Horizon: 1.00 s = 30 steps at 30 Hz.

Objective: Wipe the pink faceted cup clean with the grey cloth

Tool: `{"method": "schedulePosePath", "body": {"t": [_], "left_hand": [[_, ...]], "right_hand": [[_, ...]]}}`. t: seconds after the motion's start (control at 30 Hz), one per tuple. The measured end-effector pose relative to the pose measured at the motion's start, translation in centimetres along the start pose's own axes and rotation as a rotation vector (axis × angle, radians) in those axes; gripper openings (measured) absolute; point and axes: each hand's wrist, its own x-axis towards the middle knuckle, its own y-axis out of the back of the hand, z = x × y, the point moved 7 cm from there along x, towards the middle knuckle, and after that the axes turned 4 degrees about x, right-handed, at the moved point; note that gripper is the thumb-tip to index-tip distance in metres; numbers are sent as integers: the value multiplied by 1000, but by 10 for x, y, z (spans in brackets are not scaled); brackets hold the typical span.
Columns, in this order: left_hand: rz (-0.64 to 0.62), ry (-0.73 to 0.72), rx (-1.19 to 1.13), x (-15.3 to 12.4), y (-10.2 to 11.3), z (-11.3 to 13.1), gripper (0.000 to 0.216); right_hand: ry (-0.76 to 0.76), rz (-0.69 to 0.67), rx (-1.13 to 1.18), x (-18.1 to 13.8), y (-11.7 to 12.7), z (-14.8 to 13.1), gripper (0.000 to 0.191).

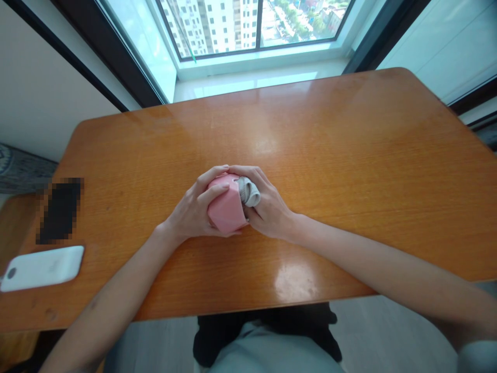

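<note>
Above the middle of the wooden table, a pink faceted container (224,206) lies tilted on its side with its mouth toward the right. My left hand (196,204) is wrapped around it, fingers over the top and thumb underneath. A rolled piece of light grey cloth (249,191) pokes out at the container's right end. My right hand (269,204) is closed around the cloth and that end, its fingertips partly hidden behind them. How far the cloth reaches into the container is hidden.
The glossy wooden table (330,155) reaches to the window (258,26). At the left edge lie a white oblong device (42,268) and a dark blurred-out rectangle (60,210). A patterned grey fabric item (25,168) stands beyond the left edge.
</note>
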Motion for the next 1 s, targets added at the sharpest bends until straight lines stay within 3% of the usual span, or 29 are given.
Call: {"method": "schedulePosePath", "body": {"t": [0.27,0.43,0.53,0.67,0.8,1.0], "left_hand": [[-6,55,-207,3,-6,-3,139],[-99,265,-552,-3,-17,-11,117],[-147,328,-645,-9,-23,-14,116],[-65,264,-546,-11,-22,-18,128],[94,188,-401,-9,-9,-22,145],[-58,-91,-105,-5,-3,-4,128]], "right_hand": [[-84,8,40,-5,-1,6,46],[-21,-13,41,-2,0,-2,44],[-13,-13,47,1,2,-5,54],[-36,-24,61,3,3,-3,67],[-28,-8,29,2,3,-1,62],[-23,11,32,1,3,0,56]]}}
